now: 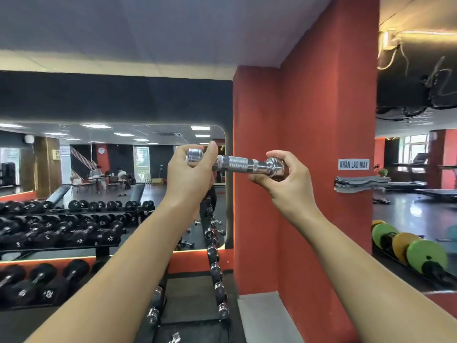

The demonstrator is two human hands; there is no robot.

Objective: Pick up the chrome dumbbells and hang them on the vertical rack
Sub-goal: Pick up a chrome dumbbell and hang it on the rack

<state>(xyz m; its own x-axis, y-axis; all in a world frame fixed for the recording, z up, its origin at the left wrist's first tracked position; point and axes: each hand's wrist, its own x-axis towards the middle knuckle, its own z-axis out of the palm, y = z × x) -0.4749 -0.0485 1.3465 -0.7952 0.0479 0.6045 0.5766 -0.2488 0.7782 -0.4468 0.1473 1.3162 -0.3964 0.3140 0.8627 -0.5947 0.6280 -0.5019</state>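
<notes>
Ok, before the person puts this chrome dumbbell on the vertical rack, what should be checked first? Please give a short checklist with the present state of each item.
1. Left hand holds one head of the chrome dumbbell: ok.
2. Right hand supports the other head from below: ok.
3. Dumbbell roughly level: ok, with only a slight tilt down toward the right hand.
4. Vertical rack in front of and below the hands: ok, with chrome dumbbells already hanging on it.
5. Free slot at the top of the rack: cannot tell, because the left arm covers it.
6. Nothing between the dumbbell and the rack: cannot tell, for the same reason.
</notes>
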